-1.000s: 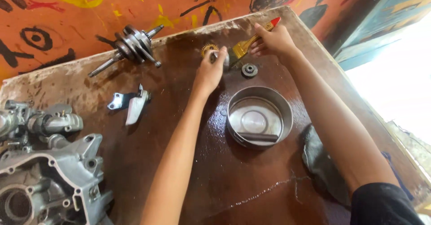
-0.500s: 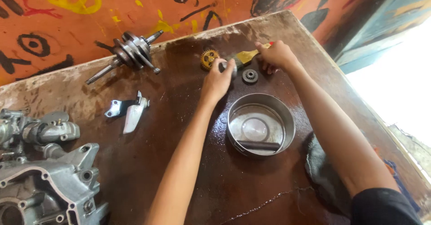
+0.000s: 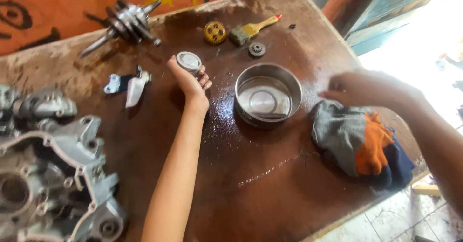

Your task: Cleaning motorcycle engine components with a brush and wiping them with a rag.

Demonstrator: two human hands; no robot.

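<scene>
Left hand: our left hand (image 3: 190,80) was raised over the middle of the table, fingers curled up around a small round metal piston (image 3: 188,61), which we held by its sides with its flat top facing the camera.
Piston: it sat at our fingertips, lifted off the wood, between the bracket and the bowl, nearer us than the yellow gear.
Right hand: our right hand (image 3: 359,87) hovered just above the rag, fingers loosely bent and pointing toward the bowl; we could not tell whether it pinched the cloth or held nothing.
Rag: a crumpled rag (image 3: 359,143) of grey, orange and dark blue lay at the right edge of the table, just beside the bowl.
Bowl: a round steel bowl (image 3: 268,96) stood near the table's middle, between our two hands, with a little liquid in the bottom.
Table: the brown wooden table (image 3: 251,189) looked wet and shiny around the bowl.
Far edge: a yellow gear (image 3: 214,32), a brush (image 3: 251,30) with a yellow handle and a small dark gear (image 3: 256,49) lay close together beyond the bowl.
Far left: a crankshaft (image 3: 126,22) lay apart from them.
Left of the piston: a small metal bracket (image 3: 129,83) lay flat.
Near left: a grey engine case (image 3: 53,174) filled the corner.
</scene>
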